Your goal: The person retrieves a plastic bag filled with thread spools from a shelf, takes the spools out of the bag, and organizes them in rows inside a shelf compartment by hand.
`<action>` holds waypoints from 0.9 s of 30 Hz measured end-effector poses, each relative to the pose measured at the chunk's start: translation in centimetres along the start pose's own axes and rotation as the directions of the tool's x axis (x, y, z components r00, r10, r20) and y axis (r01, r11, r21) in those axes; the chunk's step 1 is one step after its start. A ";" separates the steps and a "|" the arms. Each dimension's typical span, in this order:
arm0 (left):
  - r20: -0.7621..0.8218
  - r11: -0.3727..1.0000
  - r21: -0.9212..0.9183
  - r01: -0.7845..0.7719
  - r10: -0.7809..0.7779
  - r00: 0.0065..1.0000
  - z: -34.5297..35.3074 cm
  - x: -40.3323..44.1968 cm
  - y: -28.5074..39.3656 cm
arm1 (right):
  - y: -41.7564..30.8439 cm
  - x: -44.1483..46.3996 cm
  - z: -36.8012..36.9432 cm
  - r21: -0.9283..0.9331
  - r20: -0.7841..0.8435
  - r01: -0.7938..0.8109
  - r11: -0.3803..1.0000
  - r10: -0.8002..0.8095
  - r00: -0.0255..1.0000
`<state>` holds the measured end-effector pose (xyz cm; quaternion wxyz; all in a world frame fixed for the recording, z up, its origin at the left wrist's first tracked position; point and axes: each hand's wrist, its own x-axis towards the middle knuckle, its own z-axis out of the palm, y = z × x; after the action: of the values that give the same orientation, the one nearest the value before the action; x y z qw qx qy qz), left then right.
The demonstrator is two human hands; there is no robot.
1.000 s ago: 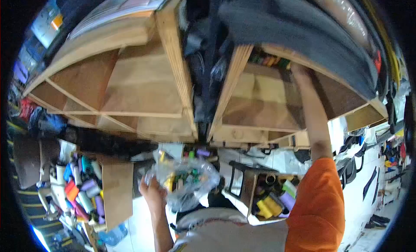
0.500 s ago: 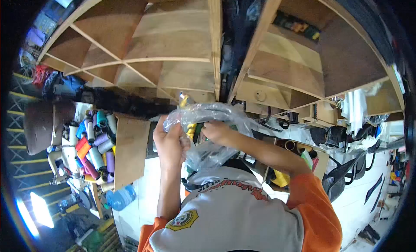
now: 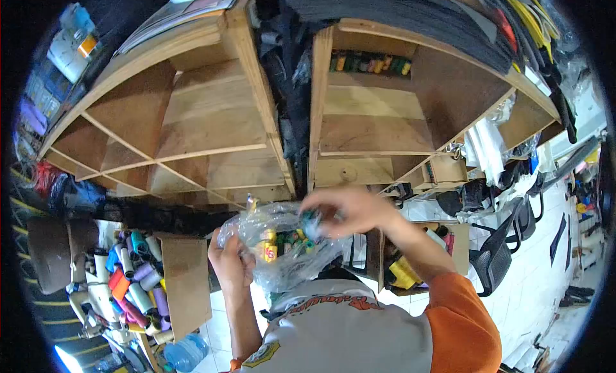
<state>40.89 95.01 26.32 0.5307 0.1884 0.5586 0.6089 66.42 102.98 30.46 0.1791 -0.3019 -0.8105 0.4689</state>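
My left hand (image 3: pixel 232 260) is closed on the left edge of a clear plastic bag (image 3: pixel 282 277), whose mouth gapes upward. Inside lie small thread spools, among them a yellow one (image 3: pixel 269 246) with a red mark and several green ones. At the bag's right rim is my right hand (image 3: pixel 356 211), its fingers curled around what looks like a dark green thread spool (image 3: pixel 312 225). Motion blur and the plastic partly obscure that spool.
Wooden shelves (image 3: pixel 212 158) stand ahead, with a row of small spools (image 3: pixel 372 63) in the upper right compartment. A cardboard box (image 3: pixel 186 283) of large thread cones is at left, near a water bottle (image 3: pixel 186 352). A black chair (image 3: pixel 497 251) stands at right.
My view has tilted up toward the shelves. The bag's mouth has opened wider and its spools show more. My right hand has moved from inside the bag to its right rim.
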 end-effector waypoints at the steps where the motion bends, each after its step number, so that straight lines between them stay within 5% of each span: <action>1: 0.010 1.000 -0.009 0.007 -0.007 1.000 -0.1 0.2 -0.4 | 0.3 -0.9 -3.1 -0.081 -0.185 -0.014 0.997 -0.002 0.983; 2: 0.019 1.000 -0.017 0.014 -0.013 1.000 -0.2 0.3 -0.8 | 2.3 -1.6 -5.1 0.201 -0.453 -0.026 0.979 0.117 0.884; 3: 0.027 1.000 -0.023 0.020 -0.019 0.999 -0.2 0.4 -1.0 | 4.9 -1.8 -8.2 -0.029 -0.682 -0.208 0.978 0.133 0.719; 4: 0.014 0.999 0.023 0.033 -0.033 0.999 -0.1 0.3 -0.9 | 4.8 -1.8 -10.8 0.050 -0.830 -0.360 0.932 0.239 0.504; 6: -0.008 0.997 0.078 -0.012 0.012 1.000 -0.4 0.8 -1.6 | 13.6 -1.4 -16.1 0.074 -0.973 -0.162 0.984 0.107 0.204; 9: -0.080 0.997 0.070 -0.044 0.050 0.996 -0.1 1.1 -2.0 | 24.4 0.4 -22.3 0.035 -0.998 -0.486 0.873 0.058 0.033; 15: -0.187 0.992 0.121 -0.036 0.059 0.981 0.0 1.0 -1.9 | 25.6 4.2 -24.4 0.013 -0.998 -0.638 0.770 0.051 0.040; 16: -0.196 0.992 0.122 -0.033 0.057 0.979 0.0 0.8 -1.8 | 28.7 4.8 -25.4 -0.100 -0.995 -0.669 0.737 -0.093 0.047; 19: -0.229 0.994 0.099 -0.047 0.069 0.971 -0.3 1.0 -2.0 | 30.3 5.6 -26.3 -0.145 -0.989 -0.835 0.531 -0.083 0.120; 20: -0.255 0.995 0.092 -0.046 0.068 0.965 -0.2 1.0 -2.0 | 30.1 5.8 -25.5 -0.089 -0.979 -0.736 0.671 -0.196 -0.060; 23: -0.272 0.992 0.121 -0.041 0.073 0.959 -0.1 0.9 -2.1 | 33.5 5.7 -26.6 -0.091 -0.989 -0.626 0.774 -0.145 -0.036; 27: -0.217 0.992 0.120 -0.038 0.063 0.974 -0.4 1.6 -2.7 | 29.7 5.7 -25.3 -0.071 -0.991 -0.661 0.747 -0.129 -0.039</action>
<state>41.12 95.68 23.21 0.4381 0.1644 0.6433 0.6061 86.22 134.44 17.30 0.4864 -0.7359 -0.4588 -0.1069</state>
